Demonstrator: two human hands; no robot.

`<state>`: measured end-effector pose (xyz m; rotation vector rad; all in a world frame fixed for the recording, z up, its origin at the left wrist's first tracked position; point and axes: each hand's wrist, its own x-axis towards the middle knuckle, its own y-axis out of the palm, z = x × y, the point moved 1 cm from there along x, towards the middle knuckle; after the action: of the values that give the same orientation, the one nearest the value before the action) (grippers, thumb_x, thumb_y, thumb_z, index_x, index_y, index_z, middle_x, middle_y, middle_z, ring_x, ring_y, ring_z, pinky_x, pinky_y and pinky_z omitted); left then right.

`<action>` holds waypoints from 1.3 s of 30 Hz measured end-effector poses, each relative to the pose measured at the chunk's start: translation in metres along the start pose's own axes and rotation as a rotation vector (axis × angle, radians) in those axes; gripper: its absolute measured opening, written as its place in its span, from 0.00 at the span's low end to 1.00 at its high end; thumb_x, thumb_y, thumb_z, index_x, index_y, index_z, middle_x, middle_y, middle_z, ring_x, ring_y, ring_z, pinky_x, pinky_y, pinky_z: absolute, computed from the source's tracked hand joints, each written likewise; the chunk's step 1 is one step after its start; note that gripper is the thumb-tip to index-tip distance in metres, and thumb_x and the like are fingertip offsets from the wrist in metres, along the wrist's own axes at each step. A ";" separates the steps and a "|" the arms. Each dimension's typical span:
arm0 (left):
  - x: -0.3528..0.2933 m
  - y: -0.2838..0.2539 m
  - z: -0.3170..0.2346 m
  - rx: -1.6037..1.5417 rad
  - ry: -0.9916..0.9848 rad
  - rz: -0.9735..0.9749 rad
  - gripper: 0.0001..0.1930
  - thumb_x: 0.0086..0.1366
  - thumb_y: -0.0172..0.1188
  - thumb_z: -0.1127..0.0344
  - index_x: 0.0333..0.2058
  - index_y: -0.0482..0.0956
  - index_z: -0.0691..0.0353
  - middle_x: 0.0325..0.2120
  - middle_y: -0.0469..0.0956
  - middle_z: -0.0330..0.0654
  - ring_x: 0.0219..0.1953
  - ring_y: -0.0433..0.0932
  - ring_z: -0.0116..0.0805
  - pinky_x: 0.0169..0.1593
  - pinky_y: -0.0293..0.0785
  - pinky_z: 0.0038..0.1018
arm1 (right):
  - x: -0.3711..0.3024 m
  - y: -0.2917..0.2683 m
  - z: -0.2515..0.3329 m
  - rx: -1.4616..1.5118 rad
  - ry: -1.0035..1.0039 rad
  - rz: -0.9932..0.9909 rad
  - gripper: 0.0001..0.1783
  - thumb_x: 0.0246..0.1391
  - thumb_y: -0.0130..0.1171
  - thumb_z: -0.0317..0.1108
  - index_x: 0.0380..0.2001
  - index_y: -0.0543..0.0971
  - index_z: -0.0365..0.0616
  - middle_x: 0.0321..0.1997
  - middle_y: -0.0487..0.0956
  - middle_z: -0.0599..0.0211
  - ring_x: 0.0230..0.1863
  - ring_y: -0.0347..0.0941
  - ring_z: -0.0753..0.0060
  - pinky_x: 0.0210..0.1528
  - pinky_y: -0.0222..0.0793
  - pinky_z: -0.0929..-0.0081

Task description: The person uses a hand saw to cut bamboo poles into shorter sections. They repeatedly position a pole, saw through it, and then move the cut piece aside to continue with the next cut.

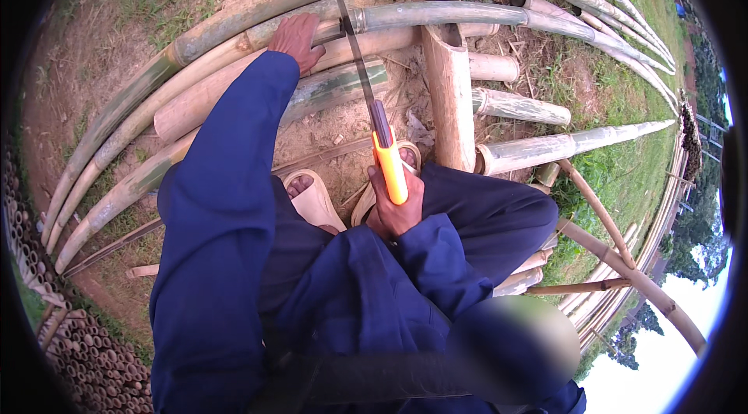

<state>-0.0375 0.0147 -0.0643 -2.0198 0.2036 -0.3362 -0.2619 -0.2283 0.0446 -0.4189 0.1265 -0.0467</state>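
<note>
My right hand [399, 202] is closed around the orange handle of a handsaw [391, 169], between my knees. The thin dark blade points away from me and lies across a long bamboo pole [452, 14]. Dark openings show in the bamboo at the blade; whether it is cut fully through I cannot tell. My left hand [296, 42] grips the bamboo section [248, 42] just left of the blade, thumb toward the cut. Under the pole, right of the blade, a thick upright-looking bamboo piece [450, 95] with a notched top runs toward my knee.
More bamboo poles [226, 22] curve off to the left. Shorter cut pieces [522, 106] lie on the right, beside a long pole [576, 145]. A bamboo frame [623, 270] stands at my right. Stacked bamboo [97, 359] sits at lower left. My sandalled feet [313, 197] are near the saw.
</note>
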 end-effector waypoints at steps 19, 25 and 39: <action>-0.002 0.000 -0.007 -0.044 -0.128 0.121 0.26 0.56 0.69 0.56 0.48 0.72 0.64 0.46 0.76 0.52 0.53 0.74 0.53 0.57 0.66 0.43 | 0.041 0.004 0.000 -0.106 -0.008 0.172 0.13 0.60 0.67 0.35 0.29 0.76 0.37 0.20 0.73 0.56 0.20 0.67 0.60 0.27 0.66 0.64; 0.002 0.004 -0.010 -0.028 -0.148 0.018 0.28 0.57 0.68 0.55 0.52 0.72 0.64 0.48 0.77 0.52 0.55 0.74 0.53 0.62 0.64 0.45 | -0.038 -0.034 -0.012 -0.088 0.130 0.098 0.07 0.56 0.67 0.26 0.36 0.81 0.35 0.29 0.81 0.56 0.30 0.78 0.66 0.37 0.73 0.70; 0.005 -0.017 -0.013 0.073 -0.070 0.324 0.29 0.59 0.67 0.55 0.56 0.73 0.62 0.57 0.75 0.50 0.62 0.70 0.50 0.67 0.61 0.48 | 0.051 -0.004 0.008 -0.229 0.143 0.223 0.11 0.60 0.67 0.33 0.39 0.81 0.35 0.26 0.79 0.62 0.27 0.73 0.73 0.35 0.72 0.71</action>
<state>-0.0376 0.0099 -0.0426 -1.8852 0.4611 -0.0672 -0.2108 -0.2320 0.0476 -0.6284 0.3210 0.1589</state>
